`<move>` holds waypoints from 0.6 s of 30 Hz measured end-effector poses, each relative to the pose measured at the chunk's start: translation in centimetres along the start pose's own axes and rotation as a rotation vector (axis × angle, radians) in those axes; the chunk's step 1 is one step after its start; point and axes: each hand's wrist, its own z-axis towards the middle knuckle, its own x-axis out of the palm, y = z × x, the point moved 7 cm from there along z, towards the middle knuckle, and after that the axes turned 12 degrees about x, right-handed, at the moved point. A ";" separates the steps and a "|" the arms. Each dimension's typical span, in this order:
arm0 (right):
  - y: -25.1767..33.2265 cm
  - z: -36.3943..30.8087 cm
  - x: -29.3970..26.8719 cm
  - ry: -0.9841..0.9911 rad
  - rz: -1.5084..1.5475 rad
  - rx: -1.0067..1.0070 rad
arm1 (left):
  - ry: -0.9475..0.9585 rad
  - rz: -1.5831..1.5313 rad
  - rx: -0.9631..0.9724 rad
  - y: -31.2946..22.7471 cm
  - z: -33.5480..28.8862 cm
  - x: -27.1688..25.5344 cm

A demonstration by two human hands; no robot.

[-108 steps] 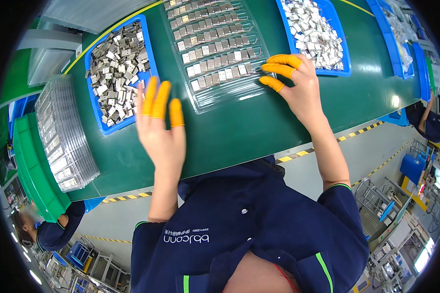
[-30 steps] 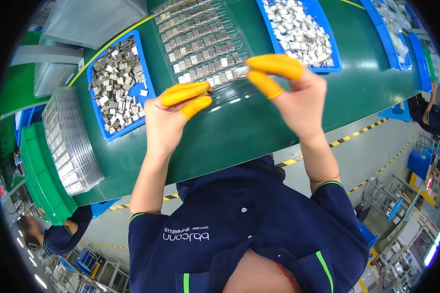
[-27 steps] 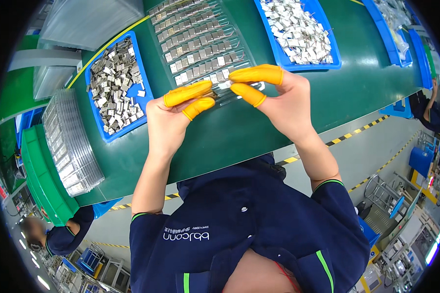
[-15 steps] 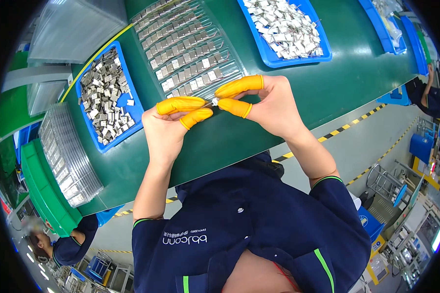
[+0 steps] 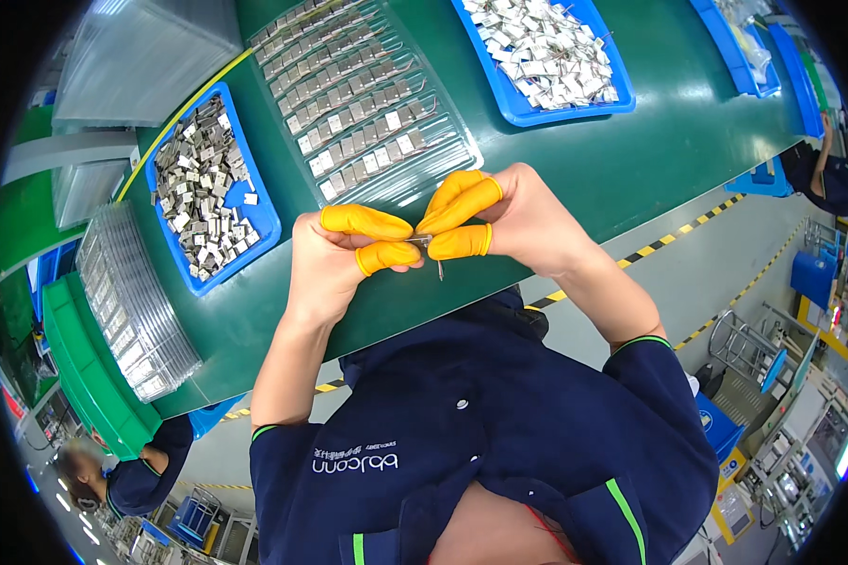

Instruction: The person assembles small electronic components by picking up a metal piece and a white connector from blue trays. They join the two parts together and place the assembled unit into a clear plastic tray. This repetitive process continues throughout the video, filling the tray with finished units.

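Yellow finger covers sit on the thumbs and fingers of both hands. Between the fingertips is a small metal piece with a short thin wire hanging toward me; fingers hide most of it. My left hand is closed in a pinch on its left end, and my right hand pinches the right end. Just beyond them lies a clear plastic tray, holding rows of small silvery-grey blocks with thin wires. Its nearest grooves show no blocks.
On the left, a blue tray holds loose grey metal pieces. Another blue tray at the back carries white wired pieces. Stacked clear trays and a green bin stand left on the green table. Other people are visible at both sides.
Both hands have drawn nearer to my body, away from the clear tray, uncovering its near end. The small piece has turned, and its wire now hangs below my right fingers.
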 end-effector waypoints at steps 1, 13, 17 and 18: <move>0.7 -0.6 0.1 -0.047 -0.049 -0.081 | -0.016 0.002 0.027 0.1 -0.1 0.0; 3.8 -3.6 2.2 -0.671 -0.869 -0.936 | -0.180 0.043 0.045 0.6 -0.3 0.3; 3.3 -3.2 1.9 -0.648 -0.792 -0.917 | -0.170 0.176 0.134 -0.2 -0.1 0.3; 3.4 -3.2 1.7 -0.652 -0.760 -0.878 | -0.173 0.187 0.155 -0.2 -0.1 0.4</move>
